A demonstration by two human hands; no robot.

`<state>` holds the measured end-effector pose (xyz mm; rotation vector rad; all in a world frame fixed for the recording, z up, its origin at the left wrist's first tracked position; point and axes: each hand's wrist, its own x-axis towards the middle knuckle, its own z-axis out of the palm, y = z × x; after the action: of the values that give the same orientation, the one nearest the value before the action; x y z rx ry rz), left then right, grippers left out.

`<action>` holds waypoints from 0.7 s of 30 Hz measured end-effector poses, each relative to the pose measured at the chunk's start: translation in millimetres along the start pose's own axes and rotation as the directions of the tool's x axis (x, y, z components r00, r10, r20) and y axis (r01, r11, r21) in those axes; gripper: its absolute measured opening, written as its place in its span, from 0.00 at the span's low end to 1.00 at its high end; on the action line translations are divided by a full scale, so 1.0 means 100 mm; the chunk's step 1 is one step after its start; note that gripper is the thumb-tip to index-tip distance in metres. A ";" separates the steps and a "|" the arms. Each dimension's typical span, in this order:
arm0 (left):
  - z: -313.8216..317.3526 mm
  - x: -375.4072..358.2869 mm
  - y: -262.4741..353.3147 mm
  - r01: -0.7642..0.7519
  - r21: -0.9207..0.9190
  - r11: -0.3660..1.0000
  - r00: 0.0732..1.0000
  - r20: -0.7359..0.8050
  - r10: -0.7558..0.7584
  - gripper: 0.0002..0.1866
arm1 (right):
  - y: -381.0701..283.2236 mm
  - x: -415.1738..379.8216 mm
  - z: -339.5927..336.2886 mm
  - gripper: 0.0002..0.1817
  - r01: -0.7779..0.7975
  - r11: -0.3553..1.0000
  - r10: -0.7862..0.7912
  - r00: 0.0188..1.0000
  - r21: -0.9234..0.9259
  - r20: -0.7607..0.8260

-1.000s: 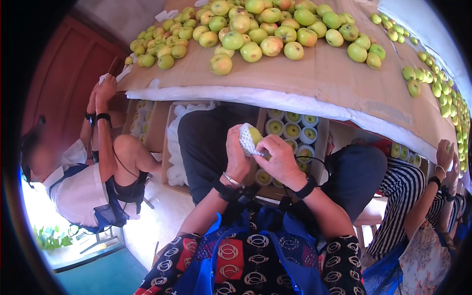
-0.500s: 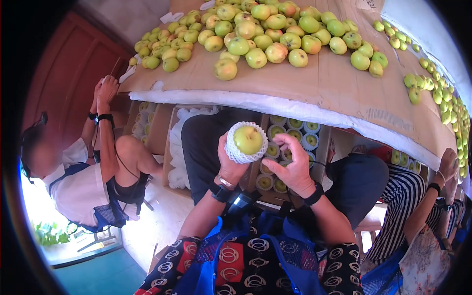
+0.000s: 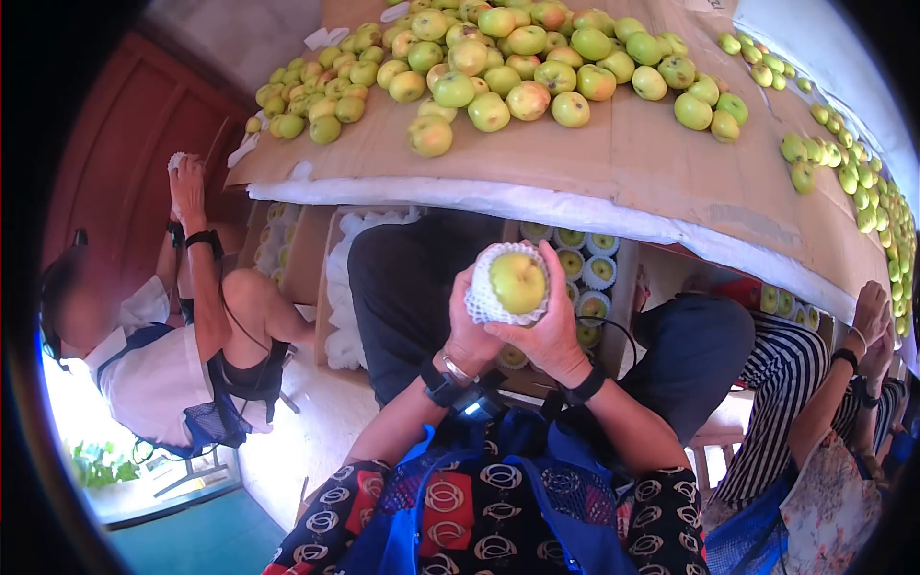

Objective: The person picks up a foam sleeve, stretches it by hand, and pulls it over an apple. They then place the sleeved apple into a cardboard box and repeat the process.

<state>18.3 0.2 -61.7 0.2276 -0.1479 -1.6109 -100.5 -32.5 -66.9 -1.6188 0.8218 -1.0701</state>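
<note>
A yellow-green apple [image 3: 518, 283] sits in a white foam net [image 3: 482, 289] above my lap, its stem end facing me. My left hand [image 3: 468, 324] is closed round the net's left side and underside. From the right, my right hand [image 3: 554, 337] wraps the same apple, thumb below and fingers along its far right side. The net covers the apple's left and lower part, while its right side shows bare. Below my hands stands a box of netted apples [image 3: 596, 273], partly hidden by my hands and the table edge.
Loose apples [image 3: 527, 67] are heaped on the cardboard-covered table [image 3: 661, 158] ahead. A box of white foam nets [image 3: 347, 316] stands left of my knee. One person [image 3: 158, 355] sits at left holding something white; another person's striped trousers [image 3: 781, 402] show at right.
My right hand has closed in from the right onto the netted apple. The apple has moved slightly right and tilted. The person at left has drawn their hands back from the table.
</note>
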 end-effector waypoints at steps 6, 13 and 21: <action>0.21 0.01 0.09 0.184 0.339 0.923 0.969 -0.221 -0.112 0.25 | -0.05 0.13 -0.21 0.52 -0.117 0.988 0.118 0.993 0.104 -0.003; 0.32 0.01 0.08 0.169 0.095 0.981 0.936 -0.326 -0.130 0.28 | -0.06 0.10 -0.17 0.51 0.206 0.933 -0.181 0.977 -0.294 0.110; 0.40 0.00 0.00 0.051 0.310 0.949 0.943 -0.329 0.057 0.22 | -0.10 0.11 -0.14 0.50 0.247 0.927 -0.233 0.969 -0.281 0.084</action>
<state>8.9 -1.4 -22.4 0.7451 -0.1418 -1.5157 -109.3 -44.5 -53.0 -2.0281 0.7889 -1.1125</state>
